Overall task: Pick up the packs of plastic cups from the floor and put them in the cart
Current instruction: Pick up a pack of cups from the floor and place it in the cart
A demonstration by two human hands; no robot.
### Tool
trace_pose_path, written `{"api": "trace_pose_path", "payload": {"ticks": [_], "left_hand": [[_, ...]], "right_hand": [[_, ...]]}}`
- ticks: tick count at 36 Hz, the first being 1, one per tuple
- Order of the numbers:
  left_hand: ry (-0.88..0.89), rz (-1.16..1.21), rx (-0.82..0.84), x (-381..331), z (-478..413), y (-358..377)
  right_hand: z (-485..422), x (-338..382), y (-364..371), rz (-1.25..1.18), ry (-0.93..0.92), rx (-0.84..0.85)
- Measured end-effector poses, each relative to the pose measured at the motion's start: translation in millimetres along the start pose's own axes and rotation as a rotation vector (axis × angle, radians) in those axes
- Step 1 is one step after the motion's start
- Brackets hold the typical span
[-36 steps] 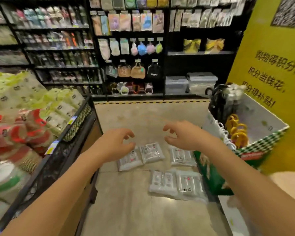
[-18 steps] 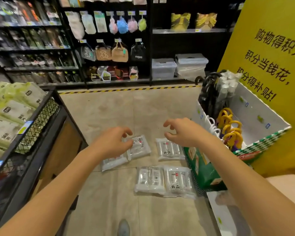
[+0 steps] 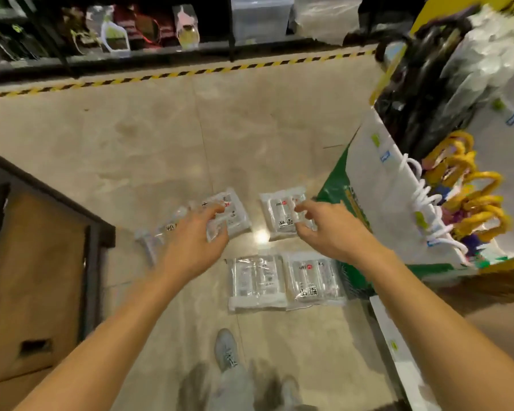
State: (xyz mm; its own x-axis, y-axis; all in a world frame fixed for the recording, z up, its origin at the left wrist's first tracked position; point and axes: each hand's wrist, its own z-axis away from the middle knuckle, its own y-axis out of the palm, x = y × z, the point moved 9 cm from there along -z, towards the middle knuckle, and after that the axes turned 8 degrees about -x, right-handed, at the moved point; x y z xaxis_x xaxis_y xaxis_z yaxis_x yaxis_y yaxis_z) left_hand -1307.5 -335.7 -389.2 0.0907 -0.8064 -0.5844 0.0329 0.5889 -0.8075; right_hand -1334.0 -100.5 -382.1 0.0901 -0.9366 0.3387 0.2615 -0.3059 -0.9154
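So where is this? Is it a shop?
Most likely a shop: goods fill the shelves, a cardboard display bin holds yellow-handled items, and packs of plastic cups lie on the floor.

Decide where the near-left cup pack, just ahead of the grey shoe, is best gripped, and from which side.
Probably the near-left pack by its free left long edge, from above and the left: it lies flat on the floor, and its right edge abuts the neighbouring pack, leaving fingers no gap.

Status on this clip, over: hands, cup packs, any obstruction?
Left hand open, right hand open, both over far packs; contact unclear. Five packs on floor, none lifted. Umbrella bin close by right hand.
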Motion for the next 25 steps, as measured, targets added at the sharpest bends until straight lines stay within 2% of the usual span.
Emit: {"api": "trace_pose_path", "payload": {"ticks": [4,9,21,25], "left_hand": [[-0.058,0.056,0.025,58.4,-39.8,77.6],[-0.158,0.095,0.065,145.6,-65.4,199.6],[-0.307,0.128,0.202,344.2,-63.3,472.6],[-0.397,0.129,0.274,407.5,-55.8,547.8]], "right_hand": [[-52.8,-45.9,76.0,-0.063,0.068,0.001],[-96.8,-111.2,209.2,-0.144,0.104,0.051],[-124.5,-241.6,560.1,-0.303,0.2,0.331],[-132.7,-274.0,649.2,-0.385,0.213,0.344]]}}
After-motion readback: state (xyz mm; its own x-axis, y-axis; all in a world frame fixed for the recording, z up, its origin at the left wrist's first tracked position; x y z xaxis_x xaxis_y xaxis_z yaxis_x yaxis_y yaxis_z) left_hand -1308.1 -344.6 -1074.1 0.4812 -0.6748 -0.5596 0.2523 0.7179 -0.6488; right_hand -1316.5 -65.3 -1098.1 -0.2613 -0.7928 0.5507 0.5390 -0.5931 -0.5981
